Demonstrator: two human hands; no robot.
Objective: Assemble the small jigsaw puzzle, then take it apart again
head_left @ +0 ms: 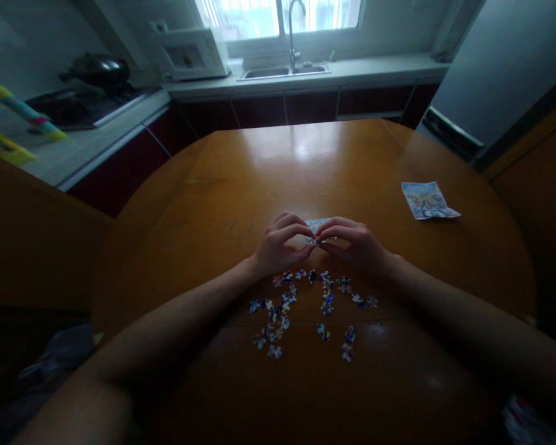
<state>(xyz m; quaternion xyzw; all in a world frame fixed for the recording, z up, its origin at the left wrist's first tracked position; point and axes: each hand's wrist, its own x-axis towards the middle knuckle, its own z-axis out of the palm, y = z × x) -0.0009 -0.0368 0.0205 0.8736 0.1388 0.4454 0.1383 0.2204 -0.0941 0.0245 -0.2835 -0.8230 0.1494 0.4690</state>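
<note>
My left hand (282,242) and my right hand (349,242) meet at the fingertips above the table. Both are pinched on small jigsaw puzzle pieces (314,240), largely covered by the fingers. Just behind the fingertips lies a pale printed sheet or puzzle section (317,224), partly hidden by my hands. Nearer to me, loose puzzle pieces (273,330) spread in a cluster on the left. A short column of pieces (327,293) lies in the middle, more pieces (359,301) to the right, and a few (347,352) closer to my body.
The oval wooden table (241,161) fills the middle. A creased printed paper (427,201) lies on its right side. Beyond are a counter with a sink (285,72), a white microwave (192,54), and a stove with a dark pot (99,69). A fridge (500,68) stands right.
</note>
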